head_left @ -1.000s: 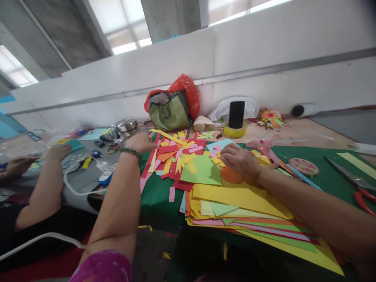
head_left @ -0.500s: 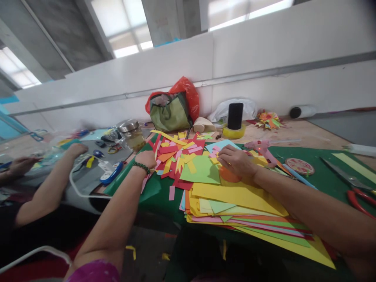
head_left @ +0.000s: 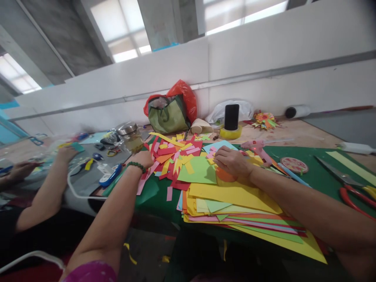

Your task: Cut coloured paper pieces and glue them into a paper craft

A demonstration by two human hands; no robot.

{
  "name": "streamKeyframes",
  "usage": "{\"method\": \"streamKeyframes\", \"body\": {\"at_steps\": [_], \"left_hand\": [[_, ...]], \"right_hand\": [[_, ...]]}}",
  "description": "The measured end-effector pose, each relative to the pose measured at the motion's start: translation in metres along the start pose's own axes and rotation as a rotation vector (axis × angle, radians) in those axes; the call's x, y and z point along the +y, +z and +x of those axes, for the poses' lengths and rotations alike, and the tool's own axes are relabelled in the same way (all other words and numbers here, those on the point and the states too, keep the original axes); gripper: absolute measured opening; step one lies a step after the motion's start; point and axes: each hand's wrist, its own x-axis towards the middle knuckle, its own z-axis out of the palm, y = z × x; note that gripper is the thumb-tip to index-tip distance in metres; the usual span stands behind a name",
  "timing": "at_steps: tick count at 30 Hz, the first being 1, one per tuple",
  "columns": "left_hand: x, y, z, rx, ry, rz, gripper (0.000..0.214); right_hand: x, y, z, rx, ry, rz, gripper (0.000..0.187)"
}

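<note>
My left hand [head_left: 144, 158], with a green bead bracelet [head_left: 136, 166] at the wrist, is closed in a fist at the left edge of a pile of coloured paper scraps [head_left: 173, 153]. What it grips is hidden. My right hand [head_left: 231, 162] lies with curled fingers on an orange paper circle [head_left: 224, 176], its fingertips pinched among small pink and yellow scraps. A light green square [head_left: 198, 170] lies between my hands. Below it a stack of coloured paper sheets [head_left: 235, 197] reaches the front edge of the green mat [head_left: 317, 176].
A lidded glass jar [head_left: 131, 137] stands beyond my left hand. A pink glue gun [head_left: 256, 146], a round patterned disc [head_left: 293, 165] and red-handled scissors [head_left: 354, 190] lie to the right. A phone [head_left: 231, 116] stands in a yellow tape roll. A co-worker's arm [head_left: 48, 188] works at left.
My left hand has drawn back from near the jar to the near-left edge of the scrap pile and closed into a fist. My right hand has barely shifted.
</note>
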Motion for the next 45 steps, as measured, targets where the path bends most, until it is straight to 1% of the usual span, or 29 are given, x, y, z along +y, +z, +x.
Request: {"method": "streamKeyframes", "body": {"at_steps": [3, 7, 9, 10, 11, 13, 15, 16, 18, 19, 20, 21, 23, 25, 26, 27, 28, 30, 33, 34, 36, 38, 39, 40, 42, 43, 44, 45], "left_hand": [[-0.010, -0.013, -0.002, -0.018, 0.004, -0.041, 0.029], [-0.019, -0.038, -0.012, -0.052, 0.014, -0.117, 0.021], [-0.022, -0.050, -0.021, -0.067, 0.003, -0.241, 0.020], [-0.022, -0.055, -0.027, -0.046, -0.002, -0.313, 0.019], [-0.022, -0.060, -0.032, -0.002, 0.008, -0.374, 0.016], [-0.020, -0.070, -0.045, 0.144, 0.024, -0.478, 0.011], [-0.012, -0.077, -0.058, 0.324, 0.091, -0.558, 0.008], [-0.005, -0.081, -0.064, 0.437, 0.127, -0.565, 0.007], [0.014, -0.086, -0.075, 0.649, 0.195, -0.504, 0.002], [0.027, -0.087, -0.079, 0.735, 0.235, -0.463, 0.004], [0.041, -0.086, -0.081, 0.779, 0.272, -0.414, 0.006], [0.056, -0.085, -0.083, 0.780, 0.309, -0.354, 0.010], [0.089, -0.077, -0.081, 0.735, 0.432, -0.243, 0.016], [0.118, -0.065, -0.073, 0.699, 0.639, -0.153, 0.023], [0.130, -0.058, -0.068, 0.706, 0.728, -0.123, 0.025], [0.140, -0.051, -0.062, 0.712, 0.826, -0.089, 0.027], [0.148, -0.044, -0.056, 0.714, 0.885, -0.059, 0.027], [0.156, -0.032, -0.045, 0.715, 0.918, -0.019, 0.026], [0.159, -0.020, -0.033, 0.748, 0.886, -0.017, 0.026], [0.159, -0.017, -0.031, 0.740, 0.878, -0.022, 0.027], [0.158, -0.012, -0.029, 0.690, 0.869, -0.056, 0.027], [0.155, -0.009, -0.027, 0.625, 0.844, -0.167, 0.023], [0.153, -0.008, -0.026, 0.586, 0.836, -0.265, 0.023], [0.150, -0.008, -0.025, 0.530, 0.839, -0.397, 0.029], [0.143, -0.009, -0.021, 0.347, 0.894, -0.725, 0.051], [0.140, -0.010, -0.019, 0.223, 0.936, -0.895, 0.053], [0.138, -0.012, -0.018, 0.106, 0.963, -1.042, 0.051], [0.136, -0.012, -0.017, 0.011, 0.969, -1.156, 0.050]], "right_hand": [[0.000, 0.000, 0.001, 0.008, -0.006, -0.023, 0.028], [0.000, -0.001, 0.001, -0.008, 0.006, -0.017, 0.030], [0.001, -0.001, 0.001, -0.015, 0.017, -0.002, 0.030], [0.001, -0.002, 0.001, -0.017, 0.026, 0.006, 0.030], [0.001, -0.002, 0.001, -0.014, 0.042, 0.012, 0.030], [0.002, -0.002, 0.000, 0.005, 0.088, 0.029, 0.030], [0.001, -0.003, 0.000, 0.050, 0.160, 0.070, 0.030], [0.001, -0.003, 0.000, 0.074, 0.207, 0.106, 0.031], [0.000, -0.005, 0.001, 0.113, 0.343, 0.225, 0.037], [0.000, -0.005, 0.002, 0.134, 0.441, 0.311, 0.041], [0.000, -0.006, 0.003, 0.157, 0.552, 0.419, 0.045], [0.001, -0.005, 0.004, 0.176, 0.666, 0.549, 0.049], [0.005, -0.004, 0.007, 0.204, 0.861, 0.860, 0.054], [0.009, -0.003, 0.010, 0.203, 0.974, 1.157, 0.057], [0.010, -0.003, 0.012, 0.199, 1.004, 1.257, 0.058], [0.011, -0.004, 0.013, 0.197, 1.024, 1.312, 0.057], [0.011, -0.005, 0.014, 0.197, 1.035, 1.327, 0.056], [0.009, -0.009, 0.016, 0.194, 1.032, 1.293, 0.053], [0.004, -0.013, 0.020, 0.197, 1.021, 1.260, 0.058], [0.003, -0.013, 0.021, 0.218, 1.041, 1.253, 0.059], [0.003, -0.010, 0.022, 0.281, 1.120, 1.223, 0.053], [0.005, -0.005, 0.022, 0.347, 1.201, 1.184, 0.044], [0.006, -0.003, 0.021, 0.368, 1.225, 1.171, 0.042], [0.007, -0.002, 0.020, 0.381, 1.238, 1.165, 0.041], [0.008, -0.002, 0.018, 0.394, 1.248, 1.163, 0.040], [0.007, -0.002, 0.017, 0.394, 1.248, 1.165, 0.039], [0.006, -0.003, 0.017, 0.385, 1.243, 1.167, 0.038], [0.003, -0.003, 0.017, 0.366, 1.234, 1.167, 0.037]]}}
